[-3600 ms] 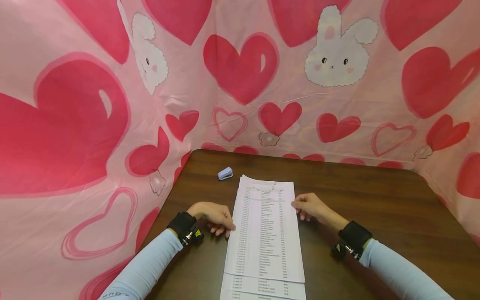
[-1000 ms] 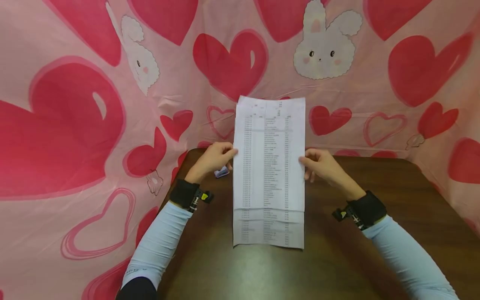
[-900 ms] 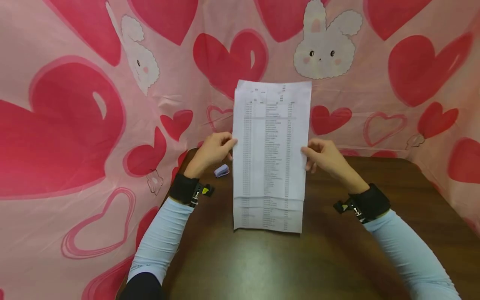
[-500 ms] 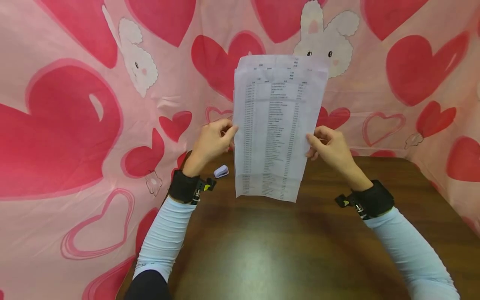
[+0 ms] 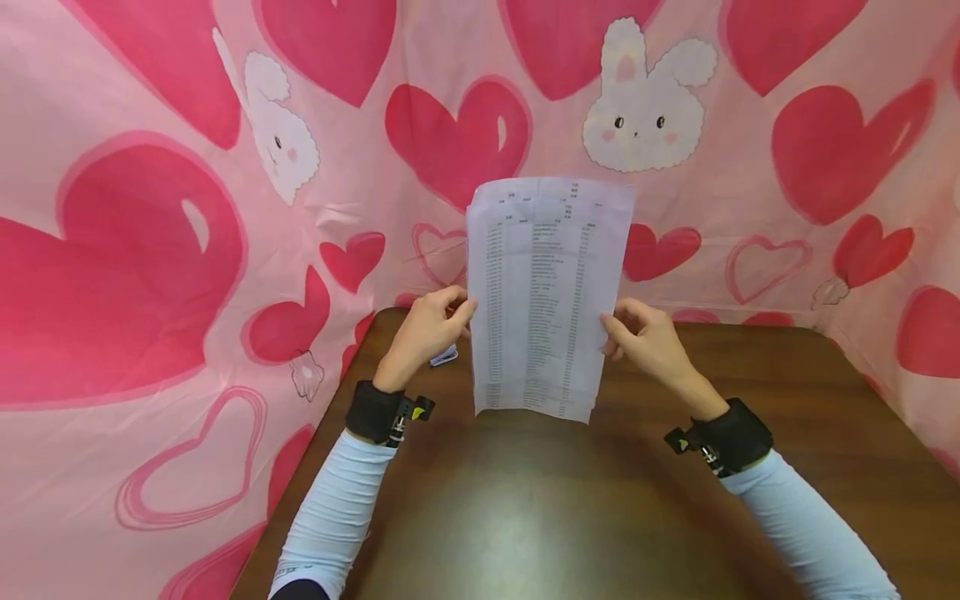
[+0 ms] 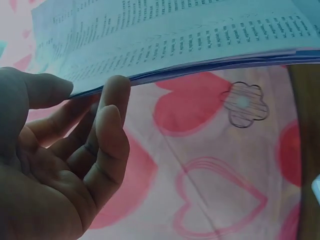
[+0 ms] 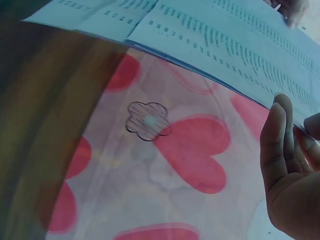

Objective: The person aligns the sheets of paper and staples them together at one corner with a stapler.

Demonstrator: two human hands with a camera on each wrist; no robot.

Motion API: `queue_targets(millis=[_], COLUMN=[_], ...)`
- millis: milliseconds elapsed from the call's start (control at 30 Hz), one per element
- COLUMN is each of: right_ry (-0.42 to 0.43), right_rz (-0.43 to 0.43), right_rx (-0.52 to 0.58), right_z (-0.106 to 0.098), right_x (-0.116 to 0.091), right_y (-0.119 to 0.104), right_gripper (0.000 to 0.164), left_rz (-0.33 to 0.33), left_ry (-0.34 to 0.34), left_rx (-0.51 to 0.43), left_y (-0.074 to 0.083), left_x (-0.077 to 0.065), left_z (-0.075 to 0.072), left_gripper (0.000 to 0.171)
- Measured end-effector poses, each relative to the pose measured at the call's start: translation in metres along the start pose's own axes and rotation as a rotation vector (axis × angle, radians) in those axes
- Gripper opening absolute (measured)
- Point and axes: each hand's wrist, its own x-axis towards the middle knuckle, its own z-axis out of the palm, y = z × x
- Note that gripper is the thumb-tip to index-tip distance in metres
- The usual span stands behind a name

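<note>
A small stack of printed paper sheets (image 5: 543, 300) is held up above the table, facing me, its sheets slightly out of line at the top and bottom. My left hand (image 5: 426, 329) pinches the left edge between thumb and fingers. On the opposite edge, my right hand (image 5: 648, 346) pinches the stack the same way. The left wrist view shows several layered sheets (image 6: 175, 45) under the left thumb. In the right wrist view, the right hand (image 7: 295, 170) is partly cut off at the frame's edge.
A small pale stapler-like object (image 5: 444, 357) lies on the table behind my left hand, partly hidden by it. The brown wooden table (image 5: 675, 500) extends below the papers. A pink cloth with hearts and rabbits (image 5: 555, 125) hangs behind and at the sides.
From lying on the table, the stack was lifted upright by both hands. Over the last half second the papers and hands have come down a little in view.
</note>
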Motion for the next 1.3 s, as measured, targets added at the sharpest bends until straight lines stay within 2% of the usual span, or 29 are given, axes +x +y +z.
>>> queue_targets(millis=[333, 467, 567, 700, 900, 1033, 1200, 1300], right_ry=[-0.058, -0.06, -0.067, -0.054, -0.03, -0.015, 0.058, 0.044], right_rz=[0.124, 0.164, 0.161, 0.108, 0.114, 0.126, 0.055, 0.043], right_rx=[-0.059, -0.08, -0.1, -0.105, -0.074, -0.086, -0.123, -0.126], right_z=[0.021, 0.03, 0.036, 0.037, 0.032, 0.03, 0.027, 0.025], right_x=[-0.02, -0.03, -0.036, -0.037, -0.033, -0.032, -0.032, -0.035], right_y=[0.022, 0.046, 0.063, 0.072, 0.07, 0.062, 0.039, 0.023], right_gripper=[0.017, 0.021, 0.027, 0.035, 0.036, 0.034, 0.027, 0.026], left_rz=[-0.081, -0.103, -0.102, -0.098, -0.044, -0.037, -0.008, -0.001], left_ry=[-0.076, -0.099, -0.121, -0.129, -0.093, -0.063, -0.001, 0.002], left_rx=[0.005, 0.002, 0.001, 0.0, 0.006, 0.0, -0.034, -0.044], left_y=[-0.033, -0.041, -0.043, -0.04, -0.03, -0.028, -0.024, -0.023], left_x=[-0.015, -0.023, -0.027, -0.026, -0.016, -0.014, -0.016, -0.016], left_z=[0.026, 0.033, 0.035, 0.033, 0.03, 0.029, 0.028, 0.029], left_gripper=[0.025, 0.023, 0.023, 0.026, 0.026, 0.022, 0.019, 0.019])
